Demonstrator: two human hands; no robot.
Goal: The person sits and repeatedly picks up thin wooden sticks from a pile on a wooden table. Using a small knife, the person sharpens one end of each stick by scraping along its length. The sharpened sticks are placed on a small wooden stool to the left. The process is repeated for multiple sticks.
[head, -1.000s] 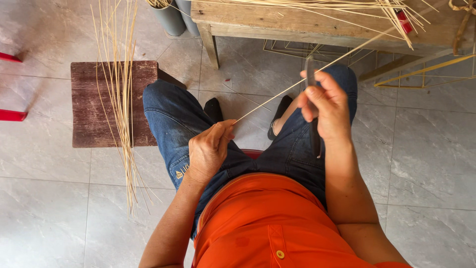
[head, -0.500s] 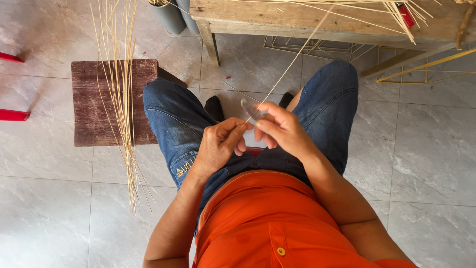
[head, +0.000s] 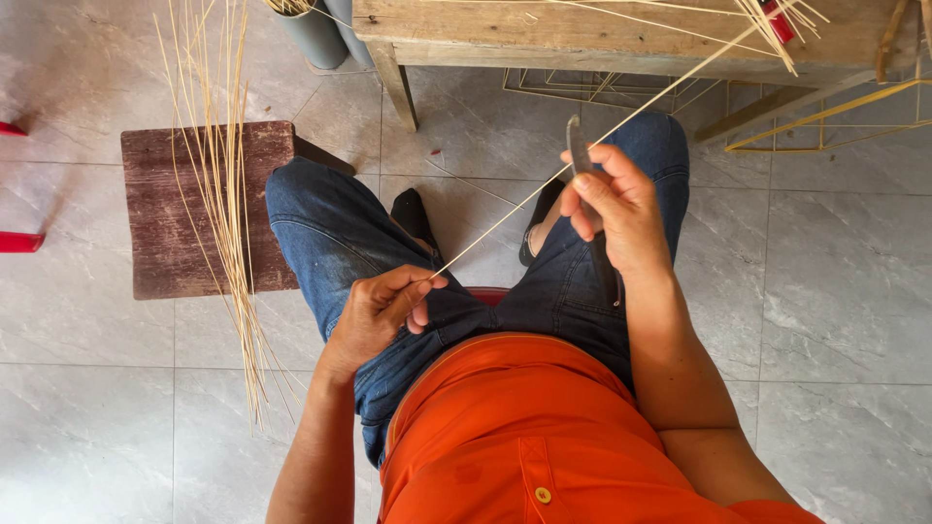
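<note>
I sit with blue jeans and an orange shirt, looking down at my lap. My left hand (head: 374,311) pinches the near end of a long thin pale strip (head: 544,189) that runs up and to the right toward the wooden bench. My right hand (head: 616,209) grips a dark narrow knife (head: 580,155), its blade pointing up and resting against the strip about midway along it. The strip is taut between my two hands.
A bundle of thin pale strips (head: 218,184) leans across a dark wooden stool (head: 165,209) at my left. A wooden bench (head: 602,34) with more strips stands ahead, with wire frames (head: 835,112) under it and grey pots (head: 316,34) beside its leg. The floor is grey tile.
My right hand with the knife came down to my left hand, then slid back up and right along the strip. My left hand stayed on my lap holding the strip's end.
</note>
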